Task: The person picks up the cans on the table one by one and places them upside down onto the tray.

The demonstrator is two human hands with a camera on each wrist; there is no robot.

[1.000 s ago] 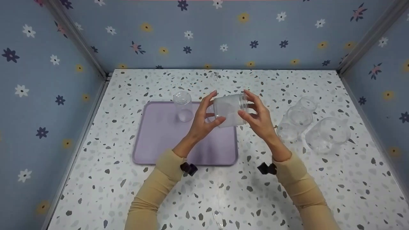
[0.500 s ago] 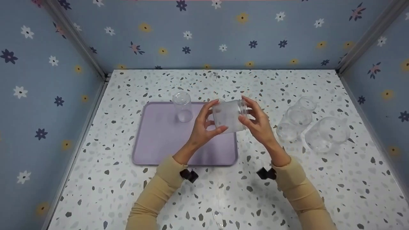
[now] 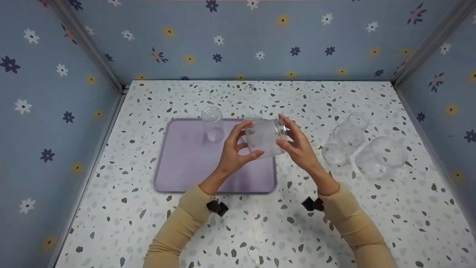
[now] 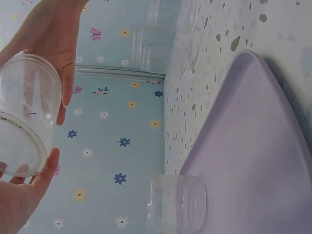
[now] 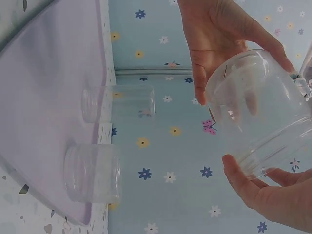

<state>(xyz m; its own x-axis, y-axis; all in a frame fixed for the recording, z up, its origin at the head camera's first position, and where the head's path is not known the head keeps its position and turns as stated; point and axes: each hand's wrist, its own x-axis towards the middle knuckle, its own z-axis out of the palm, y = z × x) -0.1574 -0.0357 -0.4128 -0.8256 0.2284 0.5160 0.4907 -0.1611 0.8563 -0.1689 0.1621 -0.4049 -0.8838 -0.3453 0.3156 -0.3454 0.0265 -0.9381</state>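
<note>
A clear wide-mouthed jar (image 3: 263, 137) is held in the air on its side above the tray's right part, its threaded mouth facing right. My left hand (image 3: 236, 150) grips the base end, thumb in front and fingers behind. My right hand (image 3: 300, 147) grips the threaded rim the same way. In the right wrist view the jar (image 5: 263, 109) looks transparent, with the right hand (image 5: 273, 200) at its ridged end. On the purple tray (image 3: 193, 163) a slim clear jar (image 3: 213, 126) stands mouth down near the back edge. Another clear jar (image 3: 254, 117) is mostly hidden behind the held one.
Several clear vessels stand to the right: a group of jars (image 3: 336, 150) and a wide pitcher-like one (image 3: 381, 158) with a spout. Speckled tabletop surrounds the tray. Flower-patterned panels (image 3: 241, 41) rise at the back and both sides.
Both hands have lowered slightly with the jar, toward the person and a touch left. More of the jar behind it now shows. Both grips stay in place.
</note>
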